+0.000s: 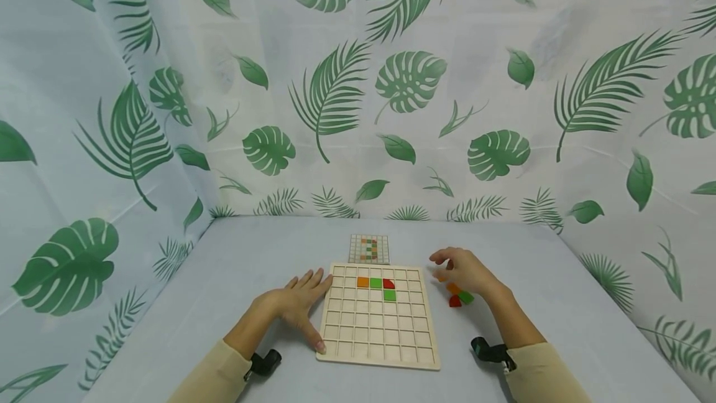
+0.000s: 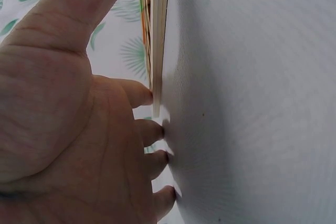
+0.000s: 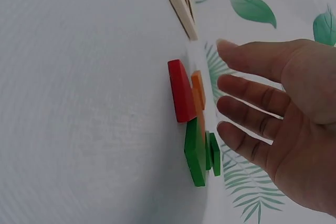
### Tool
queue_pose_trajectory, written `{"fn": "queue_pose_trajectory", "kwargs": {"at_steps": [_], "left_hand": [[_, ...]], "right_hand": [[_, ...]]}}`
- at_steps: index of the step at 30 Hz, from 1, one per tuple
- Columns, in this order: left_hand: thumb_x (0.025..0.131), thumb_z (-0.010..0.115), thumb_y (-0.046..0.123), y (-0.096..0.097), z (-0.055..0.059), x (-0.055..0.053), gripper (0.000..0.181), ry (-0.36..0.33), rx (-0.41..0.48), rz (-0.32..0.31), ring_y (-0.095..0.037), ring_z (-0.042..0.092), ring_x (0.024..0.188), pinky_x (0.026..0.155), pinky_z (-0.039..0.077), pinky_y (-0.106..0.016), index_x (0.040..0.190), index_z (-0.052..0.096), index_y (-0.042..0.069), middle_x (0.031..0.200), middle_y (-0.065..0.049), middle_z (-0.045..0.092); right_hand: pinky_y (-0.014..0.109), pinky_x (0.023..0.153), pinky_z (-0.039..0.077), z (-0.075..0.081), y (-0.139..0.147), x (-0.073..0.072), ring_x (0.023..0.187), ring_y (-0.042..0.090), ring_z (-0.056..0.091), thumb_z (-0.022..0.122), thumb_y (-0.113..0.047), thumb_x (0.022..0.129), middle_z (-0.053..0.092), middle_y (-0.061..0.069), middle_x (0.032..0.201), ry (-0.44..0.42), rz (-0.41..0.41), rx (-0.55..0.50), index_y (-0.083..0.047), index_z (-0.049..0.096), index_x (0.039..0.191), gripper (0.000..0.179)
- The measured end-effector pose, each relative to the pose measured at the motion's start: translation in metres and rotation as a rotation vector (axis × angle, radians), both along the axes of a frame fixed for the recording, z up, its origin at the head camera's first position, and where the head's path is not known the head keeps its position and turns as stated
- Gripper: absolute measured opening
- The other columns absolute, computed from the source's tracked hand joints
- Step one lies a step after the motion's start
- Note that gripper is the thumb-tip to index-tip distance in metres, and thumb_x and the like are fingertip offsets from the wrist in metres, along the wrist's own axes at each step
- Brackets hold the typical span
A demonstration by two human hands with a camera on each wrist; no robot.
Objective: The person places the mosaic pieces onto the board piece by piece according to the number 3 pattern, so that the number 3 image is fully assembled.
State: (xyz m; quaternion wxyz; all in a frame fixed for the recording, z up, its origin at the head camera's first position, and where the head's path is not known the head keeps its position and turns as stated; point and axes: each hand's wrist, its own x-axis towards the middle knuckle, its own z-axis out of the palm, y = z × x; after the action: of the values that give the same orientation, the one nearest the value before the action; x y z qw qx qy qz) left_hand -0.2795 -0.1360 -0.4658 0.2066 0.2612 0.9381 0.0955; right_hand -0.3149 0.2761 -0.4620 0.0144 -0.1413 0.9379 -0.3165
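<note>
A pale wooden grid board (image 1: 377,338) lies on the table, holding an orange tile (image 1: 363,282), a green tile (image 1: 376,283) and a red rounded tile (image 1: 388,283) in one row, with another green tile (image 1: 390,295) below the red. My left hand (image 1: 296,303) rests spread along the board's left edge, thumb at the near corner. To the right, my right hand (image 1: 467,272) hovers over a loose group of tiles with relaxed fingers and nothing between them. In the right wrist view the group shows a red piece (image 3: 181,92), a green piece (image 3: 195,153) and orange ones.
A small printed pattern card (image 1: 368,249) lies just beyond the board's far edge. Black wrist cameras sit at both cuffs, the left camera (image 1: 265,363) near the board's near left corner. A leaf-print curtain (image 1: 347,98) encloses the table at the back and sides.
</note>
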Motion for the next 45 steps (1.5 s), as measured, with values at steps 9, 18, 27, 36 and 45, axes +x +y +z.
{"fn": "queue_pose_trajectory", "kwargs": {"at_steps": [9,18,27,36,45], "left_hand": [[0.061,0.091,0.07,0.001,-0.001,0.001,0.145,0.002,0.002,0.011,-0.036,0.003,0.163,0.131,0.01,-0.057,0.169,0.011,0.016,0.176,-0.014,0.004],[0.061,0.091,0.071,0.0,0.0,0.001,0.146,-0.004,0.007,0.014,-0.036,0.003,0.163,0.131,0.01,-0.057,0.169,0.01,0.017,0.176,-0.014,0.003],[0.062,0.09,0.071,0.001,-0.001,0.001,0.145,0.004,-0.002,0.012,-0.036,0.003,0.164,0.131,0.01,-0.057,0.169,0.01,0.017,0.176,-0.014,0.004],[0.062,0.09,0.072,0.0,0.0,0.0,0.145,0.003,-0.004,0.002,-0.036,0.002,0.164,0.131,0.01,-0.057,0.169,0.009,0.017,0.176,-0.014,0.003],[0.062,0.09,0.072,0.001,0.001,0.002,0.145,0.001,-0.009,0.009,-0.035,0.003,0.164,0.131,0.01,-0.056,0.169,0.01,0.017,0.176,-0.014,0.004]], "right_hand": [[0.026,0.061,0.05,-0.007,0.002,-0.001,0.082,0.017,0.056,0.079,-0.009,0.091,0.073,0.01,0.107,0.005,-0.01,0.062,-0.001,0.073,0.123,0.033],[0.029,0.066,0.051,-0.01,-0.001,0.0,0.084,0.018,0.057,0.08,-0.003,0.088,0.071,0.007,0.1,0.015,-0.004,0.08,-0.001,0.075,0.116,0.029],[0.031,0.068,0.051,-0.011,-0.001,-0.002,0.081,0.018,0.056,0.08,-0.002,0.087,0.07,0.006,0.093,0.006,-0.009,0.081,-0.002,0.076,0.107,0.02],[0.04,0.079,0.056,-0.007,-0.003,-0.001,0.088,0.019,0.06,0.08,-0.004,0.089,0.071,0.007,0.1,0.002,0.015,0.112,-0.001,0.076,0.107,0.019],[0.039,0.077,0.054,-0.006,-0.005,0.001,0.086,0.019,0.059,0.079,-0.004,0.089,0.068,0.007,0.098,0.003,0.028,0.128,-0.001,0.073,0.105,0.017]]}}
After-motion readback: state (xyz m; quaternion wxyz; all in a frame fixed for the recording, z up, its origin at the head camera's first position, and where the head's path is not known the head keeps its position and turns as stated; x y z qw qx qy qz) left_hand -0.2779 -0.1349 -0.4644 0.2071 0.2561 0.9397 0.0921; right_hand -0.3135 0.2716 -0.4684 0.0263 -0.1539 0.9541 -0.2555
